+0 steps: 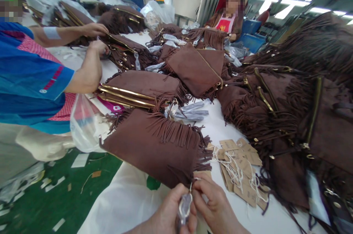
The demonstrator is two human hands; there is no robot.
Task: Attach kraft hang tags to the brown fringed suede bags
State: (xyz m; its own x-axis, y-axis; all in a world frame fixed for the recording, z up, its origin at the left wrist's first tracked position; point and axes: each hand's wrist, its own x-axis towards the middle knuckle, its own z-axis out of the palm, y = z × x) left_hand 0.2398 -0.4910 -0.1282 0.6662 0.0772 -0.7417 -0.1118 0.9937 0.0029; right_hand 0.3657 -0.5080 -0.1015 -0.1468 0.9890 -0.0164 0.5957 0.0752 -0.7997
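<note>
A brown fringed suede bag (149,145) lies in front of me, its lower corner by my fingertips. My left hand (172,206) is closed around a small clear-plastic-wrapped piece (184,206) with metal showing through; its exact kind is unclear. Pinched in my right hand (211,201) is a thin white string (196,179), beside the bag's corner. A kraft-paper tag (204,173) shows just behind the right fingers, partly hidden. To the right lies a loose pile of kraft tags (245,167) with white strings.
More brown bags (198,68) cover the table ahead, with a large heap of fringed bags (331,116) at right. A co-worker in a blue shirt (33,79) handles a bag at left. White cloth (121,197) hangs over the near edge above a littered green floor (68,197).
</note>
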